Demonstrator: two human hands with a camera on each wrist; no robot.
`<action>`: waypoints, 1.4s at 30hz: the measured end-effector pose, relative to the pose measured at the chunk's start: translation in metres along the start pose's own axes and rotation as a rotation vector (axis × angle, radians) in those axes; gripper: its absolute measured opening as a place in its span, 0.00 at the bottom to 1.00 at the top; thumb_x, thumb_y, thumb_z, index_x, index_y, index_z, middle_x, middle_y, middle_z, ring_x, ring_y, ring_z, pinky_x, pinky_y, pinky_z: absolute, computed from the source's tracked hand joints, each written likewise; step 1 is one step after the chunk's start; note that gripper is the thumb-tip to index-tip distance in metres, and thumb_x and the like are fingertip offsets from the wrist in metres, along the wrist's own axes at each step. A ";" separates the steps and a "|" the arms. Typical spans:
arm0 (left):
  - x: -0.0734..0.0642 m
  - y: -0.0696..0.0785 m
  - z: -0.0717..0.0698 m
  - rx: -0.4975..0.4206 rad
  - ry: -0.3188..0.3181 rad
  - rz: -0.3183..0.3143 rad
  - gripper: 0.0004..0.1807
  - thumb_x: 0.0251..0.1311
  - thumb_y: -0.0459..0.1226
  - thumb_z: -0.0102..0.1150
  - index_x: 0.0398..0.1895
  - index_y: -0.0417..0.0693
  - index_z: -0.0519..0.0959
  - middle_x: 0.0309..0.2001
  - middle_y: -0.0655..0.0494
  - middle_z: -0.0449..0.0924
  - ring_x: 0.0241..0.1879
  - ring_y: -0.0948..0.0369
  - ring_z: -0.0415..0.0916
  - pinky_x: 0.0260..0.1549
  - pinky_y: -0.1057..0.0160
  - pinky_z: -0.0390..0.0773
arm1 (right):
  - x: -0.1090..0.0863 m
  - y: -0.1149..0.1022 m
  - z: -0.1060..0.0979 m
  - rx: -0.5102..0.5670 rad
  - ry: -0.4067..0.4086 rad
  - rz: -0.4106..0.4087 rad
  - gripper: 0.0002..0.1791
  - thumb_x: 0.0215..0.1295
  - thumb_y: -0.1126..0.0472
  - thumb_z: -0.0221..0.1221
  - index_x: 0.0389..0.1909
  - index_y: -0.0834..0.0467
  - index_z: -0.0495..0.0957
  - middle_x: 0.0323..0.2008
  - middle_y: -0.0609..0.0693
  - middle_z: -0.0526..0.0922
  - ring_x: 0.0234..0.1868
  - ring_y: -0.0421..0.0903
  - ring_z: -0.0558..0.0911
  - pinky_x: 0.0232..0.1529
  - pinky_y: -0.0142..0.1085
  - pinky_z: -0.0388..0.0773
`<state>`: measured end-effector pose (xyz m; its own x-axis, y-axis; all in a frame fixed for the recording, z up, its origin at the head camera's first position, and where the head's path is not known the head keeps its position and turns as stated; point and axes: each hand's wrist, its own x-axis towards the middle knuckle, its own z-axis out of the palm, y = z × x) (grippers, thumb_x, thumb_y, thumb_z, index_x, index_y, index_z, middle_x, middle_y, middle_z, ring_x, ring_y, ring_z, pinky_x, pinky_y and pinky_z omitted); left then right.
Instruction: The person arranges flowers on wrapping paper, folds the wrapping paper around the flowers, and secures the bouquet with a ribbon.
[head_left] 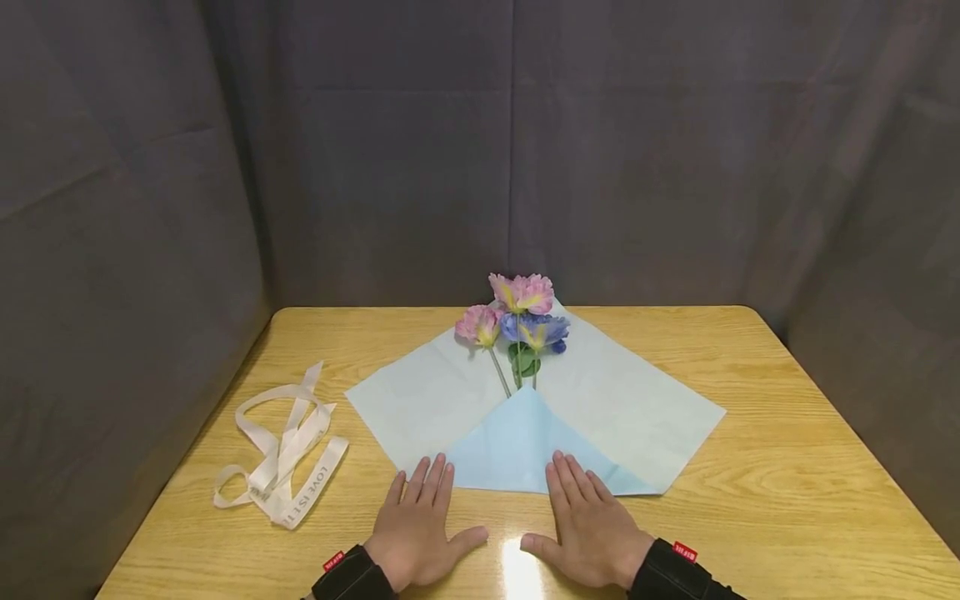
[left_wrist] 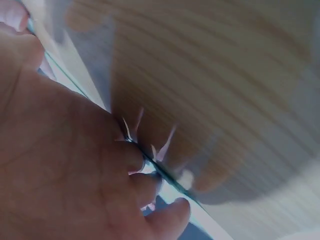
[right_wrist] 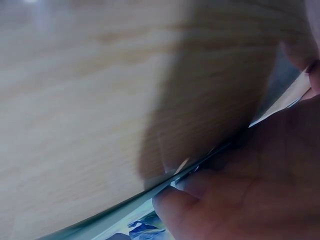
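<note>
A pale blue sheet of wrapping paper (head_left: 637,392) lies on the table, its near corner folded up into a brighter blue flap (head_left: 510,442). Artificial flowers rest on it: two pink blooms (head_left: 528,293) and a blue one (head_left: 536,330), their lower stems hidden under the flap. My left hand (head_left: 420,525) lies palm down with straight fingers, fingertips at the left end of the folded edge. On the fold's right part, the fingertips of my right hand (head_left: 588,525) touch the paper, fingers straight too. Both thumbs point inward, apart from each other. Neither hand grips anything.
A loosely heaped white ribbon (head_left: 281,467) with printed letters lies left of the paper. The wooden table (head_left: 780,500) has dark grey cloth (head_left: 397,167) hanging behind it and at both sides.
</note>
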<state>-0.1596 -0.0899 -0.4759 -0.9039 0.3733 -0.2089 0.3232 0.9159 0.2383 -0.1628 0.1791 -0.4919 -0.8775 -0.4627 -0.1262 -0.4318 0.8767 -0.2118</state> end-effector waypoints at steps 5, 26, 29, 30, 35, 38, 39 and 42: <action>-0.011 -0.011 -0.010 0.024 -0.006 -0.033 0.50 0.69 0.69 0.40 0.80 0.42 0.54 0.81 0.43 0.48 0.79 0.43 0.43 0.74 0.39 0.38 | 0.002 0.002 0.001 0.009 -0.003 -0.005 0.57 0.70 0.23 0.39 0.78 0.69 0.52 0.79 0.64 0.48 0.79 0.59 0.49 0.75 0.56 0.51; 0.032 -0.001 -0.004 0.596 0.711 0.211 0.14 0.54 0.27 0.67 0.16 0.44 0.75 0.26 0.49 0.75 0.12 0.66 0.66 0.11 0.66 0.71 | -0.001 -0.003 -0.004 0.031 0.007 -0.004 0.58 0.69 0.23 0.41 0.77 0.70 0.53 0.79 0.66 0.49 0.79 0.61 0.50 0.73 0.58 0.54; 0.035 0.004 -0.005 0.512 0.725 0.228 0.13 0.53 0.24 0.67 0.17 0.42 0.75 0.30 0.47 0.77 0.12 0.68 0.65 0.09 0.68 0.70 | -0.002 -0.005 -0.007 0.036 -0.001 -0.001 0.57 0.69 0.23 0.42 0.77 0.70 0.53 0.79 0.66 0.49 0.79 0.61 0.50 0.73 0.58 0.54; 0.036 0.005 -0.005 0.483 0.725 0.227 0.13 0.53 0.24 0.66 0.18 0.42 0.74 0.30 0.47 0.76 0.13 0.68 0.65 0.09 0.69 0.70 | -0.002 -0.005 -0.007 0.034 -0.004 0.001 0.58 0.69 0.23 0.42 0.77 0.70 0.53 0.79 0.66 0.49 0.79 0.61 0.50 0.73 0.58 0.54; 0.042 0.012 -0.011 0.402 0.690 0.206 0.14 0.54 0.29 0.66 0.19 0.44 0.70 0.24 0.53 0.66 0.21 0.63 0.66 0.18 0.69 0.72 | -0.001 -0.004 -0.006 0.018 -0.011 0.009 0.58 0.69 0.22 0.40 0.77 0.70 0.53 0.79 0.65 0.49 0.79 0.60 0.50 0.73 0.57 0.55; 0.044 0.017 -0.014 0.412 0.687 0.206 0.14 0.56 0.36 0.65 0.18 0.45 0.71 0.23 0.53 0.67 0.25 0.59 0.69 0.25 0.66 0.72 | 0.000 -0.002 -0.003 0.013 0.002 0.003 0.58 0.69 0.22 0.39 0.77 0.70 0.53 0.79 0.66 0.49 0.79 0.61 0.50 0.73 0.57 0.54; 0.045 0.018 -0.015 0.421 0.689 0.203 0.15 0.58 0.38 0.64 0.18 0.45 0.72 0.23 0.53 0.68 0.25 0.58 0.69 0.26 0.66 0.72 | 0.000 -0.002 -0.002 0.014 0.004 0.001 0.58 0.69 0.22 0.39 0.77 0.70 0.53 0.79 0.66 0.49 0.79 0.61 0.50 0.73 0.57 0.54; 0.048 0.025 -0.016 0.417 0.700 0.202 0.14 0.61 0.40 0.65 0.21 0.43 0.76 0.24 0.53 0.70 0.27 0.57 0.71 0.28 0.65 0.73 | -0.001 -0.002 -0.003 0.023 0.008 -0.004 0.58 0.69 0.23 0.40 0.77 0.71 0.53 0.78 0.66 0.49 0.79 0.61 0.50 0.73 0.58 0.54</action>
<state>-0.1996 -0.0517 -0.4650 -0.7382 0.4841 0.4697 0.4504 0.8722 -0.1911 -0.1616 0.1780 -0.4883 -0.8772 -0.4655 -0.1175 -0.4309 0.8713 -0.2348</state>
